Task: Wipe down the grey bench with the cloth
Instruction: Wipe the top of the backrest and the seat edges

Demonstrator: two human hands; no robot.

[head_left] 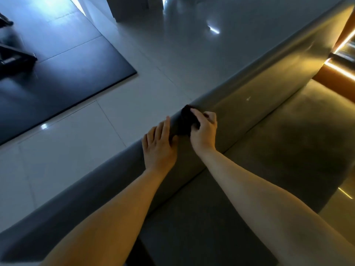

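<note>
The grey bench (259, 104) runs diagonally from lower left to upper right, with a rounded padded backrest and a flat seat (278, 143) below it. A dark bunched cloth (187, 120) lies on the top of the rounded backrest. My right hand (204, 131) grips the cloth with curled fingers and holds it against the bench. Just left of the cloth, my left hand (158, 144) lies flat on the backrest with its fingers straight, reaching over the far edge.
Pale glossy floor tiles (96, 131) lie beyond the bench. A dark floor mat (57, 64) with black equipment feet (17, 61) sits at upper left. Orange lit wall panels (343, 54) stand at the right edge.
</note>
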